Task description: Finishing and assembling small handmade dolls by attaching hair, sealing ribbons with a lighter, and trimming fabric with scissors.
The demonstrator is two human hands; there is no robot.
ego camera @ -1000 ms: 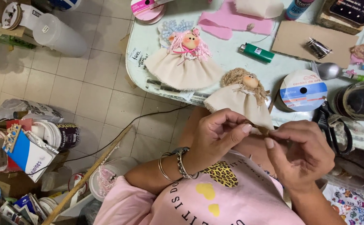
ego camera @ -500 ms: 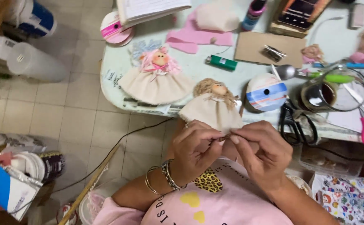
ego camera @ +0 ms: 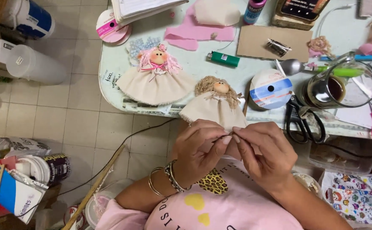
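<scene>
Two hands are brought together just off the near edge of the table (ego camera: pixel 109 91): the left hand (ego camera: pixel 198 149) and the right hand (ego camera: pixel 264 155) are closed in a fingertip pinch on one small thin item, too small to be identified, held just below the hem of the blond-haired cloth doll (ego camera: pixel 216 104). A pink-haired doll (ego camera: pixel 155 76) is laid near the table's left edge, while a green lighter (ego camera: pixel 223 58), a ribbon spool (ego camera: pixel 271 89) and black scissors (ego camera: pixel 303 121) are placed toward the middle and near edge.
</scene>
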